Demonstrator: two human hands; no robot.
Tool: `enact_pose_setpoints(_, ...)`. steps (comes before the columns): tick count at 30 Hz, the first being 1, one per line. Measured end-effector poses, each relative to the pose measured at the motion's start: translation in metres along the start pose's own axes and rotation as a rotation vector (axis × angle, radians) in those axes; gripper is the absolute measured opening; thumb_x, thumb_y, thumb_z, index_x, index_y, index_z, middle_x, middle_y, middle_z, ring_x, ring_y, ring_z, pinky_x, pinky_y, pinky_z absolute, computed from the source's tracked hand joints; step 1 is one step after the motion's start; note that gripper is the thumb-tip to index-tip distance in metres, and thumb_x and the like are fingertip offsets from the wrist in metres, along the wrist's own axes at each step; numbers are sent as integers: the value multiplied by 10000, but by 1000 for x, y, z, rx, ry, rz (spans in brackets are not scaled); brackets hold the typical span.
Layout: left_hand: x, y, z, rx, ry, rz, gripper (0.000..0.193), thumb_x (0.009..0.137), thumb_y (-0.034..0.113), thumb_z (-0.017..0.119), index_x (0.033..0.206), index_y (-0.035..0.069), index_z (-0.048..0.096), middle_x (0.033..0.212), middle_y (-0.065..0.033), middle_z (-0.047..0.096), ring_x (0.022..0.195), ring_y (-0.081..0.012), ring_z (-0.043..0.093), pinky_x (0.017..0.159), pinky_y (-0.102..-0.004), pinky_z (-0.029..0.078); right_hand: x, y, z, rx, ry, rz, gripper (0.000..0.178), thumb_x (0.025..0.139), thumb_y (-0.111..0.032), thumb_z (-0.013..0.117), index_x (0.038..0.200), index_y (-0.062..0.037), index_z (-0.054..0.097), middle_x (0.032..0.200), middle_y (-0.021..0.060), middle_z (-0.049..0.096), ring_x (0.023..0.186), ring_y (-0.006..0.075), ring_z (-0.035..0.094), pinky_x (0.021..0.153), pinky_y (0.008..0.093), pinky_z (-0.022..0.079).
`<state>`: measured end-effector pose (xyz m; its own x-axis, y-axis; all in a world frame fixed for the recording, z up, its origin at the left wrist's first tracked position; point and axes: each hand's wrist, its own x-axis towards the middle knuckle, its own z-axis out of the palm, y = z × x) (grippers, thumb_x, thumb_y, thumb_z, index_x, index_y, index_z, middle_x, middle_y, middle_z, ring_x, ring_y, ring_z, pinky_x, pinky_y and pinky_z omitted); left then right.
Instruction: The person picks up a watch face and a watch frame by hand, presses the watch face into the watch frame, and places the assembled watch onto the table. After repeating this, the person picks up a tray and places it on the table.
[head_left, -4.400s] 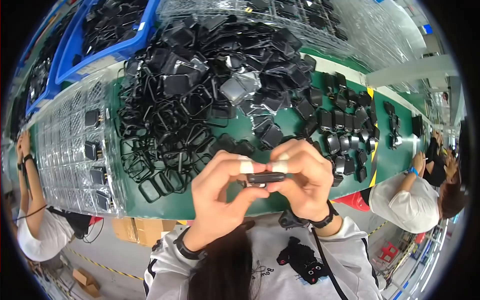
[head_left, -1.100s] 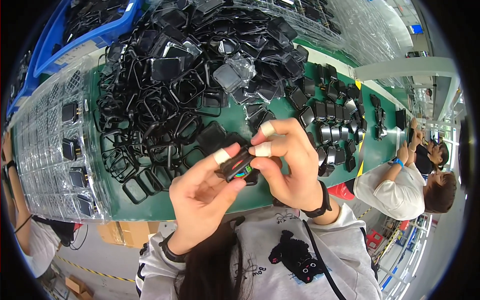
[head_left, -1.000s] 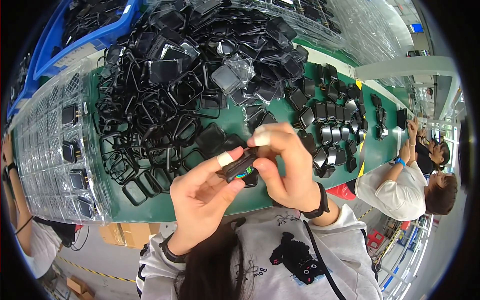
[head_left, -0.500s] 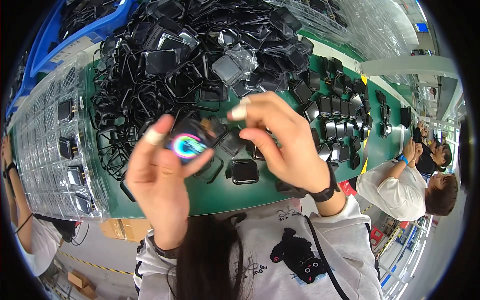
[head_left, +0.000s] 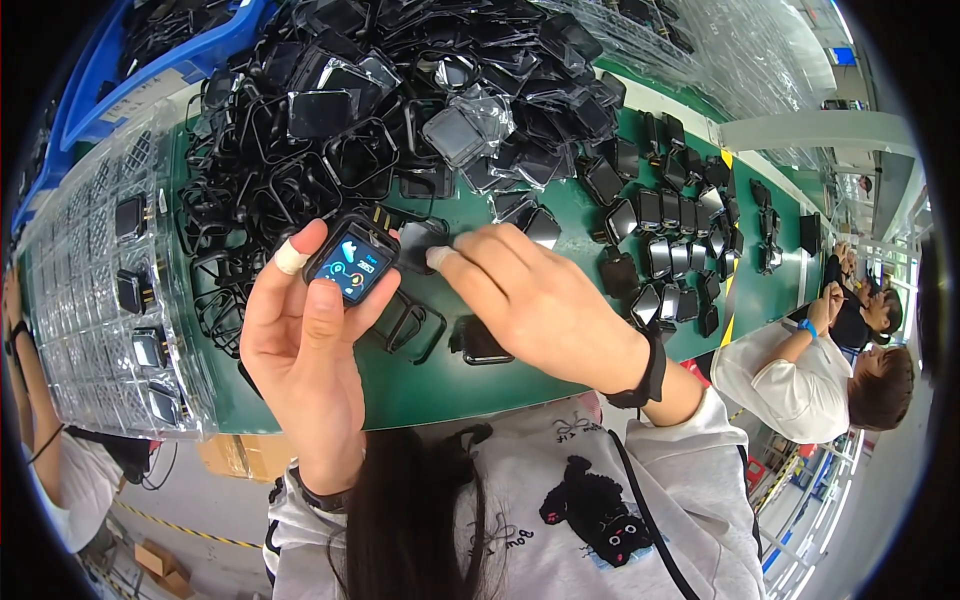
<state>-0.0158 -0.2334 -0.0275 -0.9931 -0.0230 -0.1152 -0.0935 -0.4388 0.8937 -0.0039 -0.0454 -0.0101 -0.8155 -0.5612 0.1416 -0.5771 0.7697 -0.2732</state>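
In my left hand (head_left: 310, 370) is a black square watch case (head_left: 352, 262) without a strap, its small screen lit with blue and coloured marks. The fingers and thumb grip it by its edges, and gold contacts show at its upper side. My right hand (head_left: 545, 305) reaches in from the right with curled fingers, a white wrap on one fingertip. Those fingertips close on the edge of a dark square plate (head_left: 420, 243) beside the watch case; the thumb is hidden. Under the right hand lies another dark watch case (head_left: 478, 342), partly covered. A black frame (head_left: 418, 328) lies between the hands.
A big heap of black frames (head_left: 350, 160) and dark covers spreads over the green table (head_left: 400, 400). Rows of watch cases (head_left: 665, 225) stand at the right. On the left are a clear tray (head_left: 90, 300) with several cases and a blue bin (head_left: 150, 95). Co-workers (head_left: 800, 380) sit alongside.
The lit watch case has turned to face up, its screen changing from a coloured ring to icons. My right hand has moved left and down, its fingers closing at the dark plate.
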Motion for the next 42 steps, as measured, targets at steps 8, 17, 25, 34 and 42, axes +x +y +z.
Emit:
enact_pose_setpoints(8,-2,2,6,-74,-30,-65,333,939,74,539,1248,-39,483,1252,-161,530,1046,-244,603,855,-426,568,-2,-8,8,-188,-36,42,408,729,-46,597,1117,74,555,1116,187,538,996,300,557,786,323,536)
enact_pose_setpoints(17,-4,-1,10,-85,-64,-98,336,945,57,518,1263,-38,464,1242,-163,539,1065,-262,597,892,-437,547,-21,2,-19,331,524,36,281,646,201,606,849,8,630,1152,191,500,858,258,676,835,409,544)
enact_pose_setpoints(25,-17,-2,33,-403,-376,-295,470,853,-126,533,1299,-43,408,1249,-215,529,1173,-322,540,970,-447,490,-41,-8,-41,521,463,-127,228,689,99,689,916,98,659,1150,195,508,889,332,658,893,454,530)
enact_pose_setpoints(34,-18,12,40,-204,-257,-257,632,785,-108,610,1359,7,373,1289,-252,485,1142,-401,548,894,-368,548,-45,5,-21,423,627,-282,211,622,45,758,813,62,670,1022,143,593,920,326,613,819,453,587)
enact_pose_setpoints(42,-17,12,43,-187,-260,-235,617,784,-128,590,1351,-1,381,1289,-250,488,1134,-406,553,908,-380,538,-45,10,-24,432,625,-313,158,633,30,748,762,40,657,1003,129,608,930,307,606,774,444,591)
